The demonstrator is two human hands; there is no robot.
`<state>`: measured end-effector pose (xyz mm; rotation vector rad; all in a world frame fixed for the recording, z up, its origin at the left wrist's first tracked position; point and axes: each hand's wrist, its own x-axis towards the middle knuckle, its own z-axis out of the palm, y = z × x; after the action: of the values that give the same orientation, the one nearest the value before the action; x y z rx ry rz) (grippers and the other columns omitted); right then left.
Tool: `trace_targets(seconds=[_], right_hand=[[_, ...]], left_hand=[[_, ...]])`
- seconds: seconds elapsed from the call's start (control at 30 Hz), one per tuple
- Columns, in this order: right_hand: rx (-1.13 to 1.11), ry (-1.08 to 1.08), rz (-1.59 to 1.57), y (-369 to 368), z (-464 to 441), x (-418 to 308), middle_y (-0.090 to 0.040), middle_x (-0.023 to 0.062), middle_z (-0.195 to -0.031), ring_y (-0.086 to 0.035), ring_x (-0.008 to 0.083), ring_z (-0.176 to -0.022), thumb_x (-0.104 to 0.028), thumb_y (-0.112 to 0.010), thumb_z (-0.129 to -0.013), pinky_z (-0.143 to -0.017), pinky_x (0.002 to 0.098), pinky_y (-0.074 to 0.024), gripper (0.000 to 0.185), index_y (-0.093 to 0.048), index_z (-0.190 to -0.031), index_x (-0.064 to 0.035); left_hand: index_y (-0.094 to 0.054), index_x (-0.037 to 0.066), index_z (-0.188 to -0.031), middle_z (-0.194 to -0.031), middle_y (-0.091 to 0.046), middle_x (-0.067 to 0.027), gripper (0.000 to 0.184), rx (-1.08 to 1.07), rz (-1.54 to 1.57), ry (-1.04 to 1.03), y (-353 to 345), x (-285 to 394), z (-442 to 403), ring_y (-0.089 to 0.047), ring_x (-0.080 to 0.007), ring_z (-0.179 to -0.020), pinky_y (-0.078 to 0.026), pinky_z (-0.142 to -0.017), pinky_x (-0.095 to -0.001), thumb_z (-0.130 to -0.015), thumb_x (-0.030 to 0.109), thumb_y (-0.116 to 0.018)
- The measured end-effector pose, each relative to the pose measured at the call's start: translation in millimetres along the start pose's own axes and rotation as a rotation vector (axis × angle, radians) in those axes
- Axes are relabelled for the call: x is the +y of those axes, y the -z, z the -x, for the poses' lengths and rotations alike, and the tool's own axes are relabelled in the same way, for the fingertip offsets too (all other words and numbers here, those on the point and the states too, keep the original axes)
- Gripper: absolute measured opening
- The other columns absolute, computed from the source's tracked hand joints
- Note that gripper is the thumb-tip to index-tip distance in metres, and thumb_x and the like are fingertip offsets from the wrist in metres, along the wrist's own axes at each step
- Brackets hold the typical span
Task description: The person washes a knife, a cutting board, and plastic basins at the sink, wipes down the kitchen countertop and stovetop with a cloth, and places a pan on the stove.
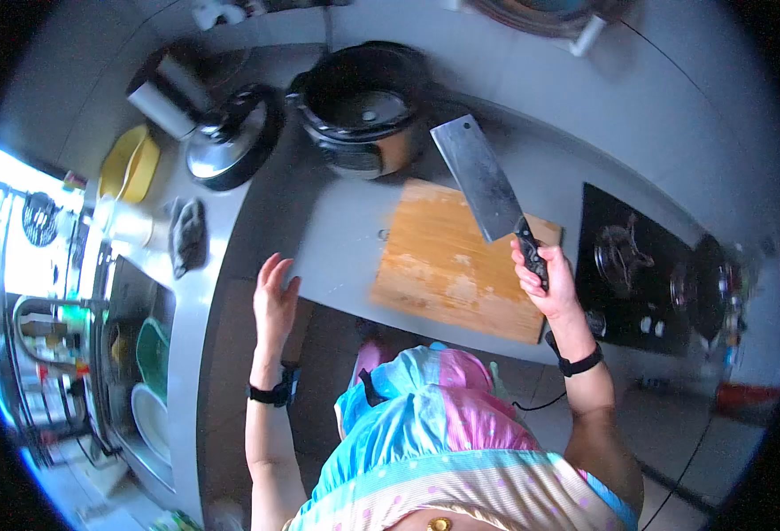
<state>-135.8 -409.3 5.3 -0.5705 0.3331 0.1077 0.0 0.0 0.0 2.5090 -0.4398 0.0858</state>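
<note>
My right hand (549, 281) is wrapped round the black handle of a cleaver (486, 181). The wide steel blade points up and to the left, over the far right part of a wooden cutting board (447, 265). Whether the blade touches the board I cannot tell. The board lies on the grey counter, its surface worn in pale patches. My left hand (277, 296) is off to the left of the board near the counter's front edge, fingers a little bent and apart, with nothing in it.
Behind the board stands a black electric cooker pot (359, 115) without a lid. A lidded pan (222, 146), a yellow container (131, 164) and a dark cloth (187, 237) sit on the left. The sink holds a green basin (153, 354). At right is a gas stove (633, 265).
</note>
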Motion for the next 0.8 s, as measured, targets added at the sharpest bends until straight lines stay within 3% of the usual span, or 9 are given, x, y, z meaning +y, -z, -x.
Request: trace_targets(seconds=[0.07, 0.1, 0.17, 0.37, 0.5, 0.57, 0.7, 0.77, 0.8], right_hand=[[-0.052, -0.065, -0.044, -4.4, -8.9, 5.5, -0.048, 0.0078, -0.081, -0.039, 0.0078, -0.046, -0.023, -0.044, -0.079, -0.032, 0.0183, -0.0279, 0.040, -0.044, -0.106, 0.0074], [-0.202, 0.010, 0.094, -7.2, -58.5, -42.7, -0.048, 0.0077, -0.081, -0.039, 0.0078, -0.046, -0.023, -0.044, -0.079, -0.032, 0.0182, -0.0279, 0.040, -0.044, -0.106, 0.0069], [-0.101, -0.153, 0.004, -57.6, 5.2, 7.8, -0.047, 0.0076, -0.081, -0.039, 0.0078, -0.046, -0.023, -0.044, -0.079, -0.032, 0.0179, -0.0280, 0.039, -0.044, -0.105, 0.0065], [-0.175, -0.196, 0.319, -132.1, -10.7, 15.1, -0.048, 0.0062, -0.080, -0.039, 0.0069, -0.047, -0.022, -0.044, -0.080, -0.033, 0.0173, -0.0289, 0.037, -0.045, -0.104, 0.0057], [-0.279, 0.095, 0.955, -206.1, -3.4, 48.9, -0.056, 0.0038, -0.087, -0.046, 0.0032, -0.053, -0.026, -0.053, -0.074, -0.039, 0.0149, -0.0317, 0.042, -0.050, -0.106, 0.0010], [-0.439, 0.113, 1.236, -249.4, -27.7, 74.4, -0.057, 0.0064, -0.092, -0.053, 0.0091, -0.061, -0.019, -0.054, -0.073, -0.048, 0.0198, -0.0401, 0.038, -0.053, -0.105, 0.0012], [-0.924, 0.509, 1.701, -350.2, -55.3, 159.7, -0.056, 0.0131, -0.095, -0.057, 0.0253, -0.086, -0.001, -0.054, -0.067, -0.074, 0.0307, -0.0459, 0.040, -0.051, -0.107, 0.0033], [-1.083, 0.601, 1.795, -398.6, -70.1, 223.0, -0.055, 0.0149, -0.094, -0.057, 0.0281, -0.086, -0.002, -0.057, -0.067, -0.073, 0.0330, -0.0471, 0.041, -0.051, -0.107, 0.0019], [-1.176, 0.686, 1.875, -420.6, -82.8, 252.7, -0.054, 0.0150, -0.092, -0.057, 0.0286, -0.084, -0.002, -0.058, -0.066, -0.071, 0.0347, -0.0473, 0.041, -0.051, -0.106, 0.0013]], left_hand=[[-0.056, 0.008, -0.110, -0.127, -0.044, -0.0116, 0.029, 0.030, -0.058, -0.049, 7.8, 10.8, 7.7, -0.060, -0.0212, -0.093, -0.051, -0.072, -0.0301, -0.082, 0.012, -0.059], [-0.056, 0.008, -0.110, -0.127, -0.044, -0.0114, 0.028, 0.184, 0.021, -0.045, -26.0, 20.4, -36.8, -0.059, -0.0223, -0.093, -0.051, -0.071, -0.0305, -0.082, 0.012, -0.058], [-0.056, 0.007, -0.109, -0.126, -0.045, -0.0109, 0.027, 0.064, -0.032, 0.022, 56.8, 17.1, 43.3, -0.059, -0.0226, -0.091, -0.051, -0.070, -0.0305, -0.082, 0.012, -0.058], [-0.056, 0.007, -0.107, -0.122, -0.048, -0.0097, 0.027, 0.122, 0.046, 0.135, 122.8, 14.8, 87.9, -0.059, -0.0241, -0.093, -0.050, -0.071, -0.0317, -0.081, 0.014, -0.060], [-0.059, 0.007, -0.103, -0.098, -0.062, -0.0088, 0.024, 0.224, 0.177, 0.259, 196.5, -44.5, 138.2, -0.062, -0.0199, -0.084, -0.050, -0.071, -0.0297, -0.082, 0.015, -0.060], [-0.058, 0.002, -0.106, -0.096, -0.064, -0.0061, 0.027, 0.247, 0.287, 0.428, 248.4, -88.8, 161.2, -0.059, -0.0127, -0.086, -0.047, -0.077, -0.0254, -0.082, 0.015, -0.060], [-0.060, 0.000, -0.103, -0.086, -0.064, -0.0055, 0.025, 0.534, 0.390, 0.661, 330.3, -181.5, 208.7, -0.058, -0.0094, -0.075, -0.046, -0.067, -0.0226, -0.081, 0.013, -0.058], [-0.059, -0.001, -0.103, -0.085, -0.064, -0.0049, 0.027, 0.606, 0.455, 0.736, 350.4, -239.2, 224.5, -0.057, -0.0094, -0.073, -0.045, -0.064, -0.0220, -0.080, 0.012, -0.057], [-0.055, 0.000, -0.111, -0.092, -0.062, -0.0051, 0.037, 0.537, 0.430, 0.786, 355.8, -271.5, 227.2, -0.058, -0.0113, -0.080, -0.045, -0.071, -0.0235, -0.082, 0.022, -0.058]])
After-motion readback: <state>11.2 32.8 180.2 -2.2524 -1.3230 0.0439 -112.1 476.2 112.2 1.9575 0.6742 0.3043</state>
